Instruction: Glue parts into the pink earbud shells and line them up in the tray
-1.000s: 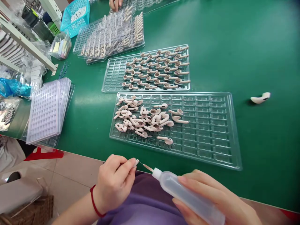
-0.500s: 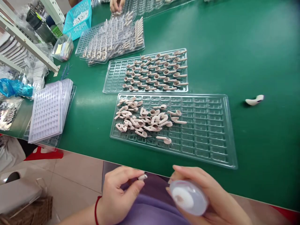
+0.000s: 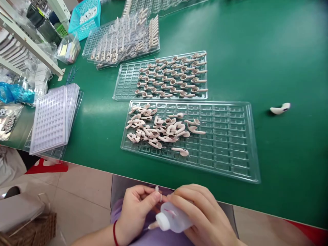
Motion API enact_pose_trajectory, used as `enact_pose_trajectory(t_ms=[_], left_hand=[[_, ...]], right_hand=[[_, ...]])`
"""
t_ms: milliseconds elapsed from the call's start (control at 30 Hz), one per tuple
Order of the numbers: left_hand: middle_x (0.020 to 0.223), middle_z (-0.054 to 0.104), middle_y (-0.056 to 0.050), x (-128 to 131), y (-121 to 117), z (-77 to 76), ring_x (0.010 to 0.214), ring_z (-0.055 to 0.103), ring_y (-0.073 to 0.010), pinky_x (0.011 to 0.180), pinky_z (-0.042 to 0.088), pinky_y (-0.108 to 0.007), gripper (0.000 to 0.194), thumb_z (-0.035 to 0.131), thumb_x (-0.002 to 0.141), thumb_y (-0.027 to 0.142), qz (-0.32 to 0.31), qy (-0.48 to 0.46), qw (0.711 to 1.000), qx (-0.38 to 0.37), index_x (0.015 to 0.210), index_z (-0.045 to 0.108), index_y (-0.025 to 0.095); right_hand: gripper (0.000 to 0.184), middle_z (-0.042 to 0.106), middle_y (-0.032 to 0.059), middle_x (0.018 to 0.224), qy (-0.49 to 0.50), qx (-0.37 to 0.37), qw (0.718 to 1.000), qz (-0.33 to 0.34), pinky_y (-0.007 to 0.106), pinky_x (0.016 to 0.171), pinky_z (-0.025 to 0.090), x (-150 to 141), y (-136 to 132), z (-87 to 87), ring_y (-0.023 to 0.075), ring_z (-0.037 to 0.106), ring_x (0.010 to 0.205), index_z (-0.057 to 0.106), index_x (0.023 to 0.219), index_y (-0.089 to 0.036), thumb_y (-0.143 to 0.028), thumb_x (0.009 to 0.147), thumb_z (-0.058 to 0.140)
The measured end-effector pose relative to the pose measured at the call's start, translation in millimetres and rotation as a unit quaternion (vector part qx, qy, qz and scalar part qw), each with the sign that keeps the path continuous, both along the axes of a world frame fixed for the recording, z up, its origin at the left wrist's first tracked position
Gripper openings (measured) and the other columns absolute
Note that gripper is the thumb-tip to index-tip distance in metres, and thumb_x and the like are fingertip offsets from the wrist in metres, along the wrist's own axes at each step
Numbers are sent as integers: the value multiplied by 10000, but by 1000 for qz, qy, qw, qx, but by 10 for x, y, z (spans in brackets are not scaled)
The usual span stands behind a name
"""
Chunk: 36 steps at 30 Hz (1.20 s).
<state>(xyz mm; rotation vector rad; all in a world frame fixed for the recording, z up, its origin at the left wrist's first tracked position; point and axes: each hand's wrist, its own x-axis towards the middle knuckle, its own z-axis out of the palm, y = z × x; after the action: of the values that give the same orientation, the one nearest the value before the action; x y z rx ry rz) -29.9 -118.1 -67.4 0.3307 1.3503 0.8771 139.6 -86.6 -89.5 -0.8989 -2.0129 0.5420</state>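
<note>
Below the table edge, my left hand (image 3: 138, 210) pinches a small white earbud part (image 3: 157, 189) between thumb and fingers. Much of that part is covered by the fingertips. My right hand (image 3: 205, 210) is wrapped round a translucent squeeze bottle (image 3: 179, 218) with a white cap, its narrow tip pointing down to the left. Both hands are close together, and the right fingertips come near the part. In front of them lies a clear plastic tray (image 3: 220, 136), its left half strewn with a loose pile of white earbud shells (image 3: 171, 128), thin wires sticking out of some.
Behind it, a second tray (image 3: 123, 83) holds shells in rows. Stacked filled trays (image 3: 110, 44) and a blue basket (image 3: 84, 29) stand farther back. At left are pale trays (image 3: 50, 118) and a shelf post (image 3: 30, 41). One lone earbud (image 3: 280, 108) lies at right.
My right hand has moved left with the bottle, which has turned so its tip points down-left. My left hand has shifted slightly right. A co-worker's hand at the top has left view.
</note>
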Motion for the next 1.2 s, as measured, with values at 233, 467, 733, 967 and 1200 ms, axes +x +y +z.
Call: enact_pose_trajectory(t_ms=[233, 467, 733, 967, 1200], left_hand=[[718, 768, -68, 26, 16, -19, 566, 635, -120, 548, 492, -205, 307, 836, 702, 427, 4, 24, 1000, 15, 721, 767, 128], [684, 763, -64, 43, 34, -16, 562, 640, -126, 548, 498, -208, 282, 848, 687, 400, 18, 25, 999, 23, 703, 774, 128], [665, 756, -55, -10, 67, -37, 572, 624, -117, 573, 491, -203, 202, 846, 694, 334, 1, 20, 999, 31, 685, 789, 141], [658, 752, -53, -124, 145, -23, 537, 586, -103, 529, 447, -189, 221, 833, 691, 355, -59, 28, 997, 29, 676, 788, 139], [683, 739, -63, -277, 219, 250, 613, 614, -139, 579, 457, -215, 121, 841, 684, 256, -207, 192, 951, 130, 740, 802, 156]], right_hand=[[324, 647, 68, 876, 5, -21, 1000, -2, 360, 768, 493, -2, -69, -68, 202, 581, 826, 624, 1065, -196, 1, 821, 542], [274, 632, 65, 845, 12, 3, 1000, -7, 337, 733, 485, -41, -10, 4, 191, 555, 807, 628, 1017, -179, 1, 844, 516], [240, 638, 73, 837, 10, 15, 1000, -17, 349, 728, 483, -69, 5, 33, 190, 557, 799, 628, 999, -161, -2, 846, 531], [282, 650, 54, 808, -8, 25, 999, -38, 316, 695, 491, -113, 37, 97, 174, 572, 747, 619, 979, -186, 22, 833, 498], [222, 675, 57, 915, 5, -77, 995, -56, 266, 717, 545, 158, 347, 264, 175, 664, 823, 556, 1054, -230, -123, 861, 576]])
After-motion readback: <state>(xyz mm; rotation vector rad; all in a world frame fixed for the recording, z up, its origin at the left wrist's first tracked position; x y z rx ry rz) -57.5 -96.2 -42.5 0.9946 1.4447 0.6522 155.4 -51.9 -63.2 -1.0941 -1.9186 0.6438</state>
